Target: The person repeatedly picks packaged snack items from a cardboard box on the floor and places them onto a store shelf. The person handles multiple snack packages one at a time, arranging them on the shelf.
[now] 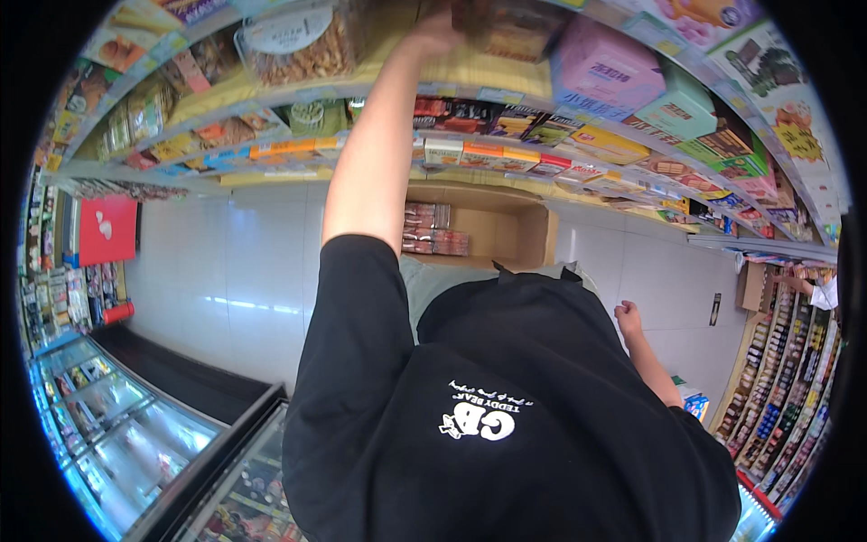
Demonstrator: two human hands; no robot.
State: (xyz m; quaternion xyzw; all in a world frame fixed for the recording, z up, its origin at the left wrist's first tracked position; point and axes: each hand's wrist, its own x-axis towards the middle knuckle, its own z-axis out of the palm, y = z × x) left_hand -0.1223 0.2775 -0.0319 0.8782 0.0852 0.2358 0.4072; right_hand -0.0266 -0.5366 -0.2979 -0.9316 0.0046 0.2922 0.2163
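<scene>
My left hand (437, 35) is stretched forward onto an upper shelf, at the top edge of the picture. It is blurred, beside a dark package (469, 15); whether it grips this is unclear. Right of it stands a blurred clear package of brown food (518, 34), then a pink-purple box (606, 64). To its left is a clear plastic tub of brown snacks (298, 51). My right hand (628, 316) hangs low at my right side with curled fingers and nothing visible in it. Below the shelves, an open cardboard box (501, 227) holds several red-and-clear packs (433, 240).
Shelves of boxed snacks (481, 154) curve across the front. Glass-topped freezers (135, 433) stand at lower left, a red box (108, 230) at far left. At far right, another person's arm (796, 283) is near a small carton (753, 288) and bottle-filled shelves (772, 379).
</scene>
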